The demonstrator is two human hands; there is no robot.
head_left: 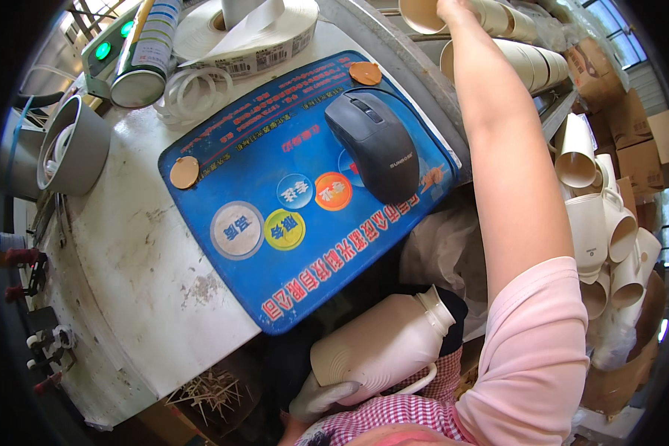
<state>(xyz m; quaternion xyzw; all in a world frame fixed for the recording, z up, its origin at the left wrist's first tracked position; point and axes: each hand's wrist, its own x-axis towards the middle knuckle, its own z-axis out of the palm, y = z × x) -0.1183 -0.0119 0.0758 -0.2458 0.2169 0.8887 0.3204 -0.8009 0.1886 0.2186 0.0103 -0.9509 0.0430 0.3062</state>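
Note:
Across my lap lies a cream jug (383, 342), tilted, with a narrow ringed neck toward the upper right and a loop handle on its lower side. My left hand (323, 400), in a pale glove, is closed around its base end; some fingers are hidden beneath. At the upper edge, my bare right hand (457, 9) reaches far out and is closed at the rim of a cream cylinder (421, 16) lying on its side. The frame edge cuts off part of that hand. Below it rests another row of cream cylinders (502, 63).
A black mouse (375, 145) sits on a blue mat (230, 167) on the white table (134, 260). Label rolls (249, 44), a spray can (145, 56) and a grey ring (78, 145) stand beyond. Cream jugs (587, 230) are piled at right, near cardboard boxes (635, 141).

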